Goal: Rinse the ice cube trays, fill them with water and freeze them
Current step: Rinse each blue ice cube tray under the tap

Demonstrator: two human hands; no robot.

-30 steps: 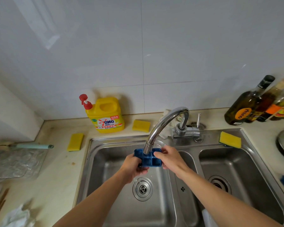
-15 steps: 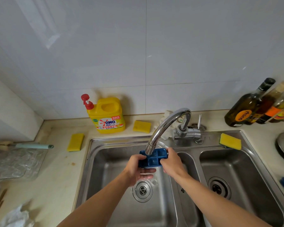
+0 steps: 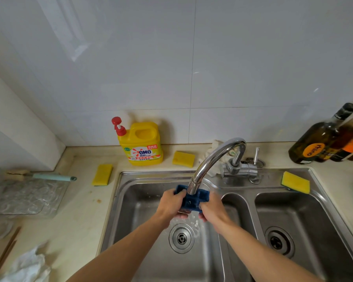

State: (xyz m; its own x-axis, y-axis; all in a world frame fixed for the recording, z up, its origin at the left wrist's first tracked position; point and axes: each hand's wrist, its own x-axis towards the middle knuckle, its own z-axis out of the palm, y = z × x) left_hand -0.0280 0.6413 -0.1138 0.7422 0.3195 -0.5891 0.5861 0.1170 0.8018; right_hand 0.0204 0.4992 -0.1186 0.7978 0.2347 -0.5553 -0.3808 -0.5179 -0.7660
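Rinse step under way; filling and freezing not yet done.
Blue ice cube tray (image 3: 192, 201) under tap (image 3: 214, 157), over sink (image 3: 135, 220); left hand (image 3: 170, 206) and right hand (image 3: 212, 208) each grip an end, water spilling below.

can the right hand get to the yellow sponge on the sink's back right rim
Probably, but not freely: the right hand grips the blue ice cube tray under the faucet. Only open basin lies between it and the sponge.
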